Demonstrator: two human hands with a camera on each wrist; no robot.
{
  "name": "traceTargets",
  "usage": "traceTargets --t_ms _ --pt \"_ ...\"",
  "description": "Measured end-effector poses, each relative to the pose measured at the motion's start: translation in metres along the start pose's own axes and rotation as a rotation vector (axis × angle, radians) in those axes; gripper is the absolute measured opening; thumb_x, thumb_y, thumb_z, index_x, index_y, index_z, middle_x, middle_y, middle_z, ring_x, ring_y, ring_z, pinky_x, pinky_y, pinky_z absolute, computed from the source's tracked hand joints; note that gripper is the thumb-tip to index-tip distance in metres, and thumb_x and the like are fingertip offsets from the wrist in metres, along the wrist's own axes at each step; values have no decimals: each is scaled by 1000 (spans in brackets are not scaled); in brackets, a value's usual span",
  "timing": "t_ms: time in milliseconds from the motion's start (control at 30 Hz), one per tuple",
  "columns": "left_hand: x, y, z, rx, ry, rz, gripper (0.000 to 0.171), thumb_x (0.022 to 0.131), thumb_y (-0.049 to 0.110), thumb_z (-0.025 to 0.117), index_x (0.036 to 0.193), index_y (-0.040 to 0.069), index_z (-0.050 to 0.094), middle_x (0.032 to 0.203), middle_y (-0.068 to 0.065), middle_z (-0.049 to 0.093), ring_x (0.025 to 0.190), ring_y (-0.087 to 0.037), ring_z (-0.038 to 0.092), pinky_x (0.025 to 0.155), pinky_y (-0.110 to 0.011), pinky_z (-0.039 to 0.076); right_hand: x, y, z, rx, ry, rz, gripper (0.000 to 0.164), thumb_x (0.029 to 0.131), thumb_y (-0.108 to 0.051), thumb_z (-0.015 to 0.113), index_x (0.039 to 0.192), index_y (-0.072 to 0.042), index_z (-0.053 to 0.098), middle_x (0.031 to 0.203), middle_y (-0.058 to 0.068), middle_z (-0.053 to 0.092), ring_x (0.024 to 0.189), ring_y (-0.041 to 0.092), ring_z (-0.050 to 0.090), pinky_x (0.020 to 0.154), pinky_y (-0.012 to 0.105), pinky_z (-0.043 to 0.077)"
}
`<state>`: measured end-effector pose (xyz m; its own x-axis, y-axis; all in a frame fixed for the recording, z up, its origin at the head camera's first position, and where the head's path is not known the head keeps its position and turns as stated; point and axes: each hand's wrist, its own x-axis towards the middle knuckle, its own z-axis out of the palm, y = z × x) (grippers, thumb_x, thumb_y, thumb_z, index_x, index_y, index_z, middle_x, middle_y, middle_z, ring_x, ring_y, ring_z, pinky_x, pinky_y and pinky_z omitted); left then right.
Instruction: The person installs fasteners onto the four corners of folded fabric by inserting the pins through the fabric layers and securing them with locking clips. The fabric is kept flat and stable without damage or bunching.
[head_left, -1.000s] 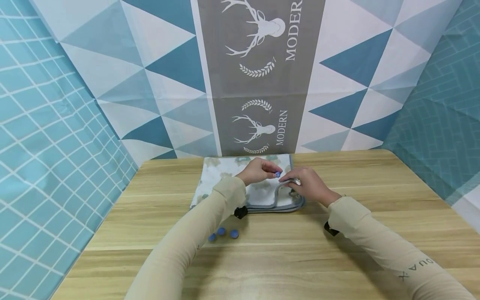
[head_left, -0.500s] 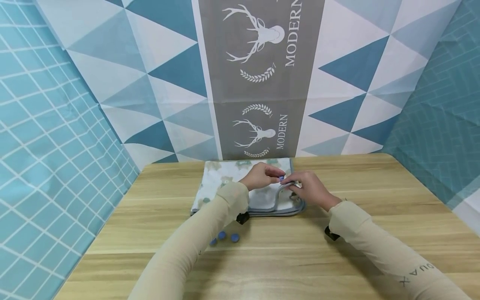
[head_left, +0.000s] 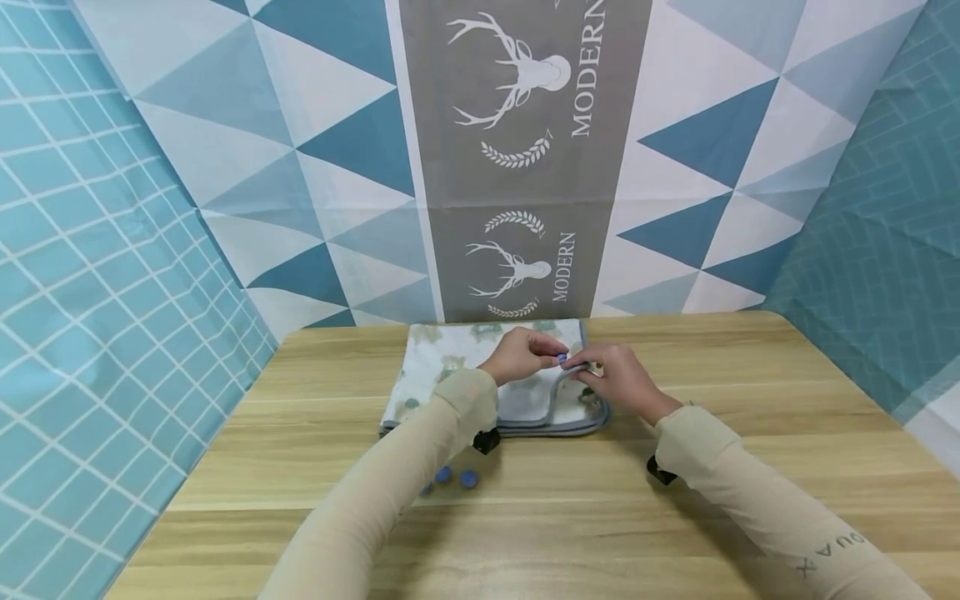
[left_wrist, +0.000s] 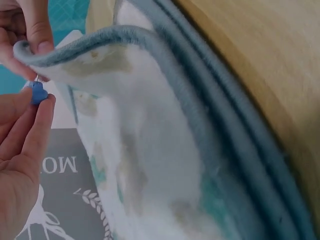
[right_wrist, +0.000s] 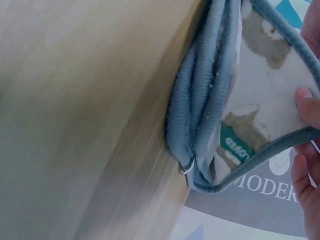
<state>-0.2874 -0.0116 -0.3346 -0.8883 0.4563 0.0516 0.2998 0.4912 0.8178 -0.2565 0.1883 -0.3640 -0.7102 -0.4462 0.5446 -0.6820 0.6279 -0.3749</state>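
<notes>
A white folded blanket (head_left: 442,375) with grey-blue edging and a faded print lies at the table's back. My right hand (head_left: 626,382) pinches its near right corner and holds it lifted above the lower layers. Close beside that corner, my left hand (head_left: 523,354) pinches a small blue pin (left_wrist: 38,93) between thumb and fingers. In the left wrist view a thin metal point stands out from its blue head toward the cloth edge. Whether the point enters the cloth I cannot tell. The right wrist view shows the right thumb (right_wrist: 309,107) on the cloth's face.
Three small blue round pieces (head_left: 468,478) lie on the wooden table (head_left: 585,525) in front of the blanket, one partly behind the left sleeve. Patterned sheets (head_left: 525,183) hang behind the table and at both sides.
The left hand with the blue pin has moved slightly right, closer to the lifted corner. The right hand keeps its hold on the blanket. The head view has tilted up a little.
</notes>
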Motion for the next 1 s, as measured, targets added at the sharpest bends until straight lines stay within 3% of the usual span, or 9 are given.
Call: traceTargets --t_ms 133,367,633,833,1000 --pt "-5 0 -7 -1 21 20 25 91 14 70 115 7 73 117 -11 73 110 -24 69 92 -29 56 0 -3 -1 10 -6 23 13 82 -7 77 94 -11 79 92 5 79 75 11 69 58 21 44" --pt "-17 1 -5 105 44 100 24 79 24 83 96 9 75 94 -7 77 83 -13 72 71 -19 55 2 -5 -3 6 -9 42 13 83 -5 76 94 -10 79 93 6 78 84 19 74 70 44 58" --pt "-22 7 6 208 19 201 10 84 15 77 87 6 74 85 -9 76 71 -10 69 64 -14 52 3 -3 -2 -25 16 17 13 82 -3 76 93 -10 79 91 6 78 82 19 73 66 32 54" --pt "-21 9 8 200 41 194 7 88 11 72 86 6 74 83 -9 75 69 -10 67 63 -14 50 1 1 -1 -48 40 10 15 80 -5 79 94 -10 78 90 6 78 77 16 69 61 25 46" --pt "-18 5 7 148 42 178 8 89 11 70 90 4 74 86 -12 75 71 -10 67 65 -14 51 -4 2 -2 -59 55 61 29 78 -11 82 106 -8 75 99 9 77 82 18 68 67 37 53"
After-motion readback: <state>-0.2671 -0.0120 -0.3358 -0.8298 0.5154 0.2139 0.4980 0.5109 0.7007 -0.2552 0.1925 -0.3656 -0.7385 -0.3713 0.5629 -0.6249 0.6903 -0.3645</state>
